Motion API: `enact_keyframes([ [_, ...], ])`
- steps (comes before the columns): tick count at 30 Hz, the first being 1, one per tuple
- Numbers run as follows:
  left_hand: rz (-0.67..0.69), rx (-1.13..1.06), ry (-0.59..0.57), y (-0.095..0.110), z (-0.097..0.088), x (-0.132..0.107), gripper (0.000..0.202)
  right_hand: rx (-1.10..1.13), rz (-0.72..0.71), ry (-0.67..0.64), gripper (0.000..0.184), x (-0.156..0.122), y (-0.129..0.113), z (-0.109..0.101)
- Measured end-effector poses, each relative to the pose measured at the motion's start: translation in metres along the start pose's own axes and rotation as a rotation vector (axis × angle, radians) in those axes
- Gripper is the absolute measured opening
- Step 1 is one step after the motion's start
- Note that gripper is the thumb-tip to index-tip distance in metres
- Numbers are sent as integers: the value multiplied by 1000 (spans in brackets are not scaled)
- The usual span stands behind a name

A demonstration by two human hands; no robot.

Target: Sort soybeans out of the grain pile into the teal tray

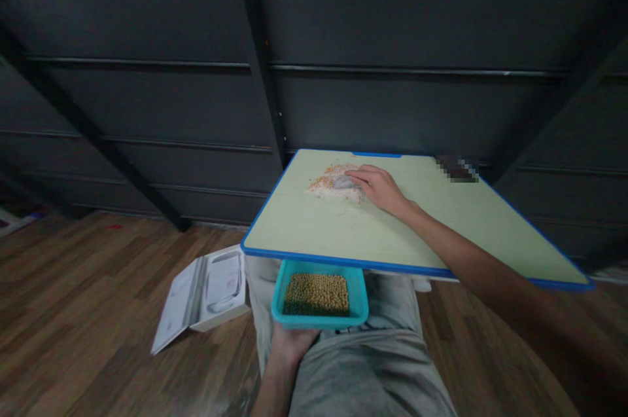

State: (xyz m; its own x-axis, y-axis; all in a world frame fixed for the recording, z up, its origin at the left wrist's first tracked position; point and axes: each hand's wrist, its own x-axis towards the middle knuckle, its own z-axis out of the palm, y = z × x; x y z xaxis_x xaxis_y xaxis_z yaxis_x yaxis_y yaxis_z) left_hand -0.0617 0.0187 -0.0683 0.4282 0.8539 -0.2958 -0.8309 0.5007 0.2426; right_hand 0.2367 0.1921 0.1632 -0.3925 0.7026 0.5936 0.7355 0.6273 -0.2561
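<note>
My right hand [380, 189] reaches over the low table [314, 227], closed around a greyish, see-through object [346, 182] whose kind I cannot make out. This object rests in a spread pile of white grains mixed with orange bits [324, 182]. Below the table's near edge, a teal plastic container [360, 302] sits over my lap. Yellowish beans [324, 289] fill much of it, with dark green ones along the near and left side. My left hand [293, 342] grips the container from beneath at its near edge; its fingertips are hidden.
At the table's far right corner lies a dark, pixelated object [457, 169]. An open white box [223, 286] stands on the wooden floor [98, 312] left of my legs. A dark panelled wall [392, 103] rises right behind the table.
</note>
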Motion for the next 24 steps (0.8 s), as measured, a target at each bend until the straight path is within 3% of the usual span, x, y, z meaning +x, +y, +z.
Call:
enact_keyframes([
  [6,-13,3,-33,1,-6,2,55,6,-10,-20,32,-1,-2,3],
  [14,-58,-39,7,2,-6,1,40,31,-36,-40,31,1,-14,0],
  [24,-54,-15,-42,2,-4,2,48,69,-33,-55,30,2,-16,1],
])
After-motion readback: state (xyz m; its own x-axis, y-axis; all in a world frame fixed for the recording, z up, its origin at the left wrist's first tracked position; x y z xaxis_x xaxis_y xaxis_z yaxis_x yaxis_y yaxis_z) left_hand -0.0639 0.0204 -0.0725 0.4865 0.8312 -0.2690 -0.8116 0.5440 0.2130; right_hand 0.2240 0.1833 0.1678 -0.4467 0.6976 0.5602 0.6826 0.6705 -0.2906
